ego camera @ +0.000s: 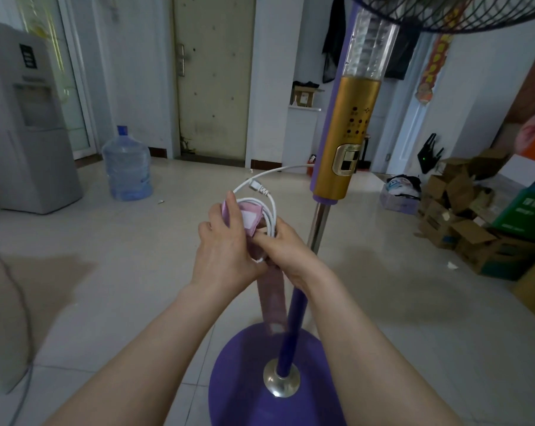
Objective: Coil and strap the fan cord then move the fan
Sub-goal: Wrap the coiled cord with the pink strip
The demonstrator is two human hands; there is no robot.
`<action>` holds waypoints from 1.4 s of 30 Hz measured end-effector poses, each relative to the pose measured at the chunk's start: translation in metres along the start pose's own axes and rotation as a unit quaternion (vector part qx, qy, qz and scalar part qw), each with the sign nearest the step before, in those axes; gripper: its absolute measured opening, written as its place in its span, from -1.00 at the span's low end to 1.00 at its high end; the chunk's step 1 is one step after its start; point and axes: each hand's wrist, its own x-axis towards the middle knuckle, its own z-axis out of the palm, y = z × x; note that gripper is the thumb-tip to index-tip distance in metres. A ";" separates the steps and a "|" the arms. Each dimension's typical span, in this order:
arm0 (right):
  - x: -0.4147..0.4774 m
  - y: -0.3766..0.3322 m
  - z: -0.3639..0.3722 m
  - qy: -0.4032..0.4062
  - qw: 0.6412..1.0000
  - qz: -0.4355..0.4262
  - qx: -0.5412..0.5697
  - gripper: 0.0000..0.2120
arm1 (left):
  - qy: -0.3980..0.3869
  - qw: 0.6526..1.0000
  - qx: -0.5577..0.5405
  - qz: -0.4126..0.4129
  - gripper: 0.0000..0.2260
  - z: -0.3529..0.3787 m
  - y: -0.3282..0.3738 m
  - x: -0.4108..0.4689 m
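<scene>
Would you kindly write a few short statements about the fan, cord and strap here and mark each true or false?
1. Both hands, left hand and right hand, hold the coiled white cord. True.
2. The pink strap lies on the floor. False: it wraps the coil, its tail hanging down.
3. The fan base is purple. True.
4. The water bottle sits atop the dispenser. False: it stands on the floor beside it.

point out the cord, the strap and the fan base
cord (pixel 271 215), head view, on the white coiled loops
strap (pixel 272 298), head view, on the hanging pink tail
fan base (pixel 241 373), head view, on its purple top
</scene>
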 end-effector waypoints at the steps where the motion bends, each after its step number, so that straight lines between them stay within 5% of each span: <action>1: -0.002 0.002 -0.002 -0.012 1.000 0.008 0.005 -0.74 | 0.006 1.000 0.002 0.005 0.12 -0.001 -0.001 0.001; 14: -0.010 0.008 -0.042 -0.198 0.977 0.071 0.047 -0.65 | -0.087 0.992 -0.094 -0.001 0.19 -0.011 -0.017 0.011; 21: -0.007 0.008 -0.034 -0.133 0.983 0.103 -0.069 -0.86 | -0.078 0.995 -0.055 0.013 0.18 -0.012 -0.025 0.020; 33: -0.018 0.011 -0.034 0.051 0.971 0.044 -0.229 -0.72 | -0.042 0.999 -0.007 0.021 0.15 -0.013 -0.021 0.019; 42: -0.043 -0.021 -0.021 -0.040 0.980 0.012 -0.196 -0.81 | 0.017 1.000 -0.013 0.019 -0.09 -0.007 -0.023 0.009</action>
